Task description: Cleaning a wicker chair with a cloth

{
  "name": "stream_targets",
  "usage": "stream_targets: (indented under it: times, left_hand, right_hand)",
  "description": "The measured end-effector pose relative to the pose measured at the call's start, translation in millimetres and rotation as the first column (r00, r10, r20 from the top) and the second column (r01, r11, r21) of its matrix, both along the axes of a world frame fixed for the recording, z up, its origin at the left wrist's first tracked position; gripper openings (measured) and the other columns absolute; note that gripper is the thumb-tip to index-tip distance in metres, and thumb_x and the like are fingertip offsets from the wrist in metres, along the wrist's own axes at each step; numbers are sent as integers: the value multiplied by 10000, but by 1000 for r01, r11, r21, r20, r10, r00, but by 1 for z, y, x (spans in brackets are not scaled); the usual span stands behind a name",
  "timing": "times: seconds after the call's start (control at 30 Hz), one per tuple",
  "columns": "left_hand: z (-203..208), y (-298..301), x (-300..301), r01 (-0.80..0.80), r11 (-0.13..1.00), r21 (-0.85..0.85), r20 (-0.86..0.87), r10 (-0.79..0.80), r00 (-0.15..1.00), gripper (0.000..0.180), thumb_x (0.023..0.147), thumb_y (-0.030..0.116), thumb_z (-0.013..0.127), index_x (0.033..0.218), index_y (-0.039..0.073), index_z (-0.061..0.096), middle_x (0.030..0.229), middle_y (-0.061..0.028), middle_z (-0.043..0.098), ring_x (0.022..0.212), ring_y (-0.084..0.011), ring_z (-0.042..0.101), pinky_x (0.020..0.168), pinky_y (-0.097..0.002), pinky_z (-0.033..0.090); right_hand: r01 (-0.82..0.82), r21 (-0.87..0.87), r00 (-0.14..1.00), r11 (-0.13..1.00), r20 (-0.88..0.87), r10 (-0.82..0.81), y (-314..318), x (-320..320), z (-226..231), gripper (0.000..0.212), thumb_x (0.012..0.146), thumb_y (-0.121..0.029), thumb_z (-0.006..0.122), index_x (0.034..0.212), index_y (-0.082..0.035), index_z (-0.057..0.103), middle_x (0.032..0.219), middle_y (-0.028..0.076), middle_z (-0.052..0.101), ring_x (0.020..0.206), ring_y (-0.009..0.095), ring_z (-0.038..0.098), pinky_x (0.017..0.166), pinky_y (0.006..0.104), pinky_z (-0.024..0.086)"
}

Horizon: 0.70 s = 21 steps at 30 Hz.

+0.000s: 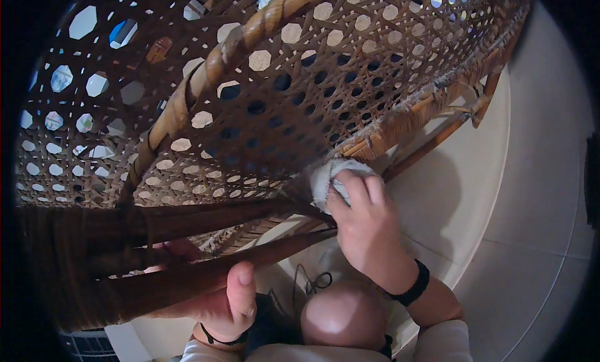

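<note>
A large piece of woven cane furniture [300,106] fills the upper left, with octagonal holes in its weave. My right hand [365,221] is closed around a crumpled white cloth [325,181]. It presses the cloth against the spot where the woven panel meets the dark brown poles. My left hand [219,302] wraps around the lower dark rattan pole [219,274], thumb on the near side. Some of its fingertips show through the gap between the poles. A thick, wrapped cane rod [215,65] curves across the weave.
A fringed cane edge [387,131] runs up to the right, with thinner cane struts [431,146] behind it. Below lies a pale tiled floor [537,193] with a thin white cord [565,262]. A dark thin cord [309,281] lies near the bottom middle.
</note>
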<state>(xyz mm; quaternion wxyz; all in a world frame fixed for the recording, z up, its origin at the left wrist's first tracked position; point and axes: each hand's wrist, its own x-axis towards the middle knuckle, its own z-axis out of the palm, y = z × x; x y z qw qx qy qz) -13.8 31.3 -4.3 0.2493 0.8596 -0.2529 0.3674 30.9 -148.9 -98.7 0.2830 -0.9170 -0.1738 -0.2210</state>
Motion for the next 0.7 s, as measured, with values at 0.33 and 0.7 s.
stream_targets:
  times: [0.33, 0.7]
  left_hand:
    - [-6, 11, -7, -34, 999, -27, -38, 33, 999, 1051, 769, 143, 624, 1395, 157, -220, 1471, -129, 30, 1348, -265, 154, 1109, -421, 137]
    - [1, -2, 3, -66, 993, -97, 68, 73, 995, 833, 862, 47, 506, 1436, 109, -94, 1479, -117, 55, 1300, -260, 248, 1068, -399, 234]
  right_hand:
    - [183, -20, 983, 983, -27, -183, -1, 17, 11, 232, 735, -88, 535, 956, -44, 592, 1112, 104, 482, 930, 272, 482, 706, 352, 492]
    - [-165, 863, 969, 478, 50, 243, -48, 28, -42, 422, 630, 20, 503, 1045, 0, 579, 1155, 120, 498, 1071, 229, 500, 853, 324, 449]
